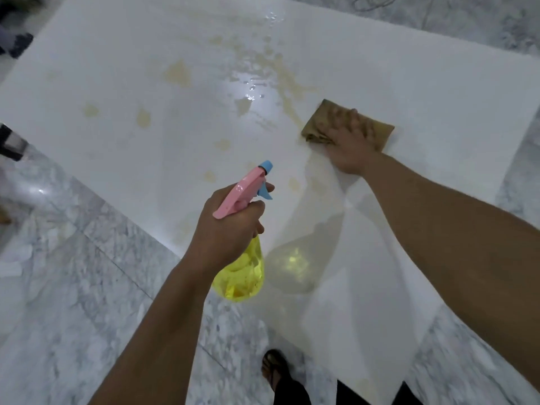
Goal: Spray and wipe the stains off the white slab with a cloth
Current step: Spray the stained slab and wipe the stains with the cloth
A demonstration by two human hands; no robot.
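Two hands are at work over one white slab (122,92), which lies flat on a grey marbled floor (73,258) and fills most of the view.

At 9 o'clock, a dark object (11,143) is cut off by the frame edge; its identity cannot be determined. Yellowish-brown stains (178,73) spread over the slab from 10 to 12 o'clock, with smaller spots trailing down toward centre. A wet, glossy patch (254,92) sits near 12 o'clock, beaded with droplets.

Just below centre, the left hand (230,220) holds a spray bottle (242,270) by the neck, fingers wrapped around it and one finger in front of the blue trigger. The pink head and blue nozzle (266,165) point toward 12 o'clock. The translucent yellow body appears partly filled; judged light, rigid and possibly slick if wet, best held at the neck as now.

At 2 o'clock, the right hand (349,141) presses flat, fingers spread, on a folded brown cloth (318,124) lying on the slab beside the stain trail. The cloth looks soft, limp and damp; it should slide easily on the wetted surface and is best controlled by palm pressure from above. The slab itself looks hard, smooth and slippery where wet.

Motion blur softens the right fingers. At 6 o'clock, a sandalled foot (273,368) and dark clothing are partly cut off. The liquid level in the bottle cannot be read.
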